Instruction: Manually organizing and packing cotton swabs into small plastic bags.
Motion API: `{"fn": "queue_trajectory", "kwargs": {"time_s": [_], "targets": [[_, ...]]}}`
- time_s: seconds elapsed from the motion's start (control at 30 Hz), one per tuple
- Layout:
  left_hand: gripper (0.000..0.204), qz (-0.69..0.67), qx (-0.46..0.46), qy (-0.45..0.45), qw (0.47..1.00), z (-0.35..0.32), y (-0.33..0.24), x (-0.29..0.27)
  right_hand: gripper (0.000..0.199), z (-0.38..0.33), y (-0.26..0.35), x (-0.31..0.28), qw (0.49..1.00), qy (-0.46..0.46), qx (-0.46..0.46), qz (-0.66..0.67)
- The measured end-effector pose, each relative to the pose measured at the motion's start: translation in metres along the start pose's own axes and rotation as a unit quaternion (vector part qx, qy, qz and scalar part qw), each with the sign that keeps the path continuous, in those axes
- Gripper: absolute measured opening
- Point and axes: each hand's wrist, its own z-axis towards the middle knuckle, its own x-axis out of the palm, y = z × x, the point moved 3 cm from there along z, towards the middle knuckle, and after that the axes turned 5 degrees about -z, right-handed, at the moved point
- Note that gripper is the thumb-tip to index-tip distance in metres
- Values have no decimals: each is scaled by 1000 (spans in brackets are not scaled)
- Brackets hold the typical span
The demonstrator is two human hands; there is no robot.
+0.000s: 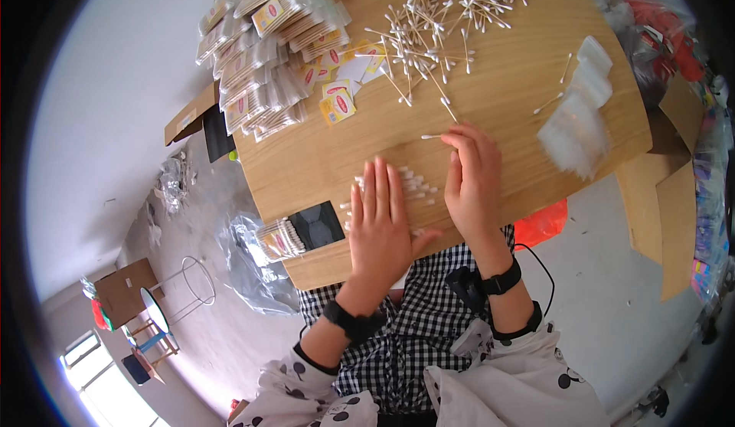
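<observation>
My left hand (379, 224) lies flat, fingers stretched out, over a small row of cotton swabs (417, 185) near the table's front edge. White swab tips stick out on both sides of it; the palm hides the rest. To its right, my right hand (476, 178) is closed, thumb and fingers bent together at a single cotton swab (431, 137), whose white tip points left. A large loose heap of cotton swabs (452, 9) lies beyond, toward the far edge. One stray swab from it reaches close to my right fingertips.
Stacked filled clear packets (264, 59) cover the far left, beside loose yellow-and-white cards (337, 105). Left of my left hand are a packed swab bundle (280, 239) and a black pad (317, 225). Empty clear bags (578, 132) lie at right. An open cardboard box (658, 189) stands beyond the table's edge.
</observation>
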Motion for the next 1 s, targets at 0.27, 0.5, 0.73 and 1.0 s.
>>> {"fn": "queue_trajectory", "kwargs": {"time_s": [0.27, 0.5, 0.73, 1.0], "targets": [[113, -32, -25, -10, 999, 14, -2, -4, 31, 0, 5, 0, 1000, 12, -17, 2], [79, -172, -75, -102, 977, -16, 33, -48, 50, -21, 20, -19, 999, -2, -3, 38], [61, -510, -170, -256, 804, -54, 68, -41, 101, -51, 66, 8, 982, 186, -37, -12], [19, -281, -89, -170, 940, -17, 60, -45, 105, -24, 49, 2, 980, 194, -15, 34]]}}
